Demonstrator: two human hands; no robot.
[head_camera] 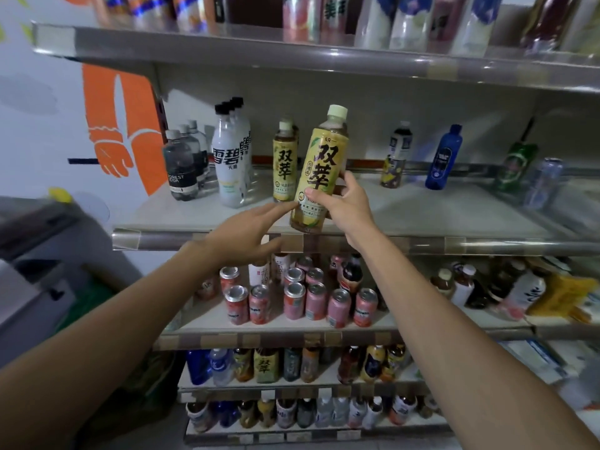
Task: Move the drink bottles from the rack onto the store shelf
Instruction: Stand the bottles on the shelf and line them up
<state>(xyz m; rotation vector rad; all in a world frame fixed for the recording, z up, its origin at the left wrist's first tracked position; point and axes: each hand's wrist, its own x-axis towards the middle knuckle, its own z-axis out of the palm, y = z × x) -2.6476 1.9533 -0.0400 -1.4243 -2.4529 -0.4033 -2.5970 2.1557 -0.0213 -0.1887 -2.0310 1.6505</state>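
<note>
One yellow bottle (319, 164) is gripped by right hand (349, 207), left hand (240, 235) outstretched alongside.

Top-shelf bottles (402, 21): cut off by the upper edge, blurred. Right hand (344, 206) covers part of the held bottle (321, 164) lower label. Far-right cans (542, 183) smeared. Bottom-row bottles (305, 414): we cannot read labels.
</note>
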